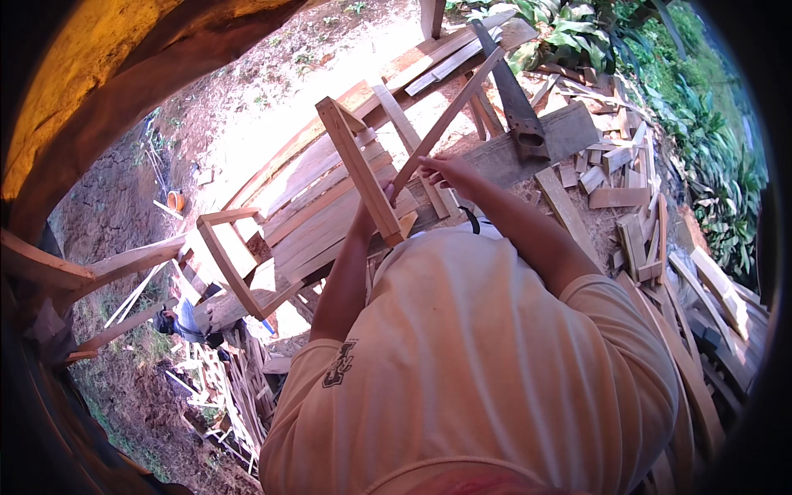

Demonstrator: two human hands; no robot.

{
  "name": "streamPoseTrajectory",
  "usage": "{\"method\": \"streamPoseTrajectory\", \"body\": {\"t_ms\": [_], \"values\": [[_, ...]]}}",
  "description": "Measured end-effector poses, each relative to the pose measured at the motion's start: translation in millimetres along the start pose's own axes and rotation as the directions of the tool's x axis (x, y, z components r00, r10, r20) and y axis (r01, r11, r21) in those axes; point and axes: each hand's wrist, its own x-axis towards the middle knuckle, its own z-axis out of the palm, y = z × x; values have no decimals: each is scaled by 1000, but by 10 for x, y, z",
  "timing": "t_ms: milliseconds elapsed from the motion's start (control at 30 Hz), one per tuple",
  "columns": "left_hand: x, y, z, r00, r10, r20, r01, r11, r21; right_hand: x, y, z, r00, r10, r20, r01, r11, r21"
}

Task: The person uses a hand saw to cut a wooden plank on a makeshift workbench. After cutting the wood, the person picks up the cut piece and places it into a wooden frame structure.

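Holding thin brown wood strip (455,109), L grip (364,216) closed on it; R grip (448,171), can't tell. Pale angular wood frame (360,167) looks joined; strip prob. isn't.

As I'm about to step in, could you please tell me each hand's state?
Left hand: partly hidden behind the wooden frame; grip cannot be told.
Right hand: fingers bent at the narrow wooden strip; grip unclear.

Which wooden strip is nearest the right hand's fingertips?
The slender diagonal strip, overlapping the handsaw in view; the right hand seems to touch it, unlike the paler strip farther left.
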Motion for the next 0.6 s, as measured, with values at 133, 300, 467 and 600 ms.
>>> {"method": "streamPoseTrajectory", "body": {"t_ms": [133, 300, 467, 600], "values": [[61, 150, 71, 996, -64, 60, 75, 975, -210, 114, 92, -57, 992, -116, -53, 111, 990, -88], [166, -137, -13, 991, -25, 130, 43, 990, -136, 118, -44, -67, 995, -86, -42, 82, 993, -89], [231, -131, 41, 989, -33, 141, 47, 994, -96, 183, -67, -93, 985, -152, -86, 146, 987, -68], [215, -34, 91, 978, -121, 168, 154, 967, -202, 170, -144, -96, 967, -204, -154, 191, 977, -101]]}}
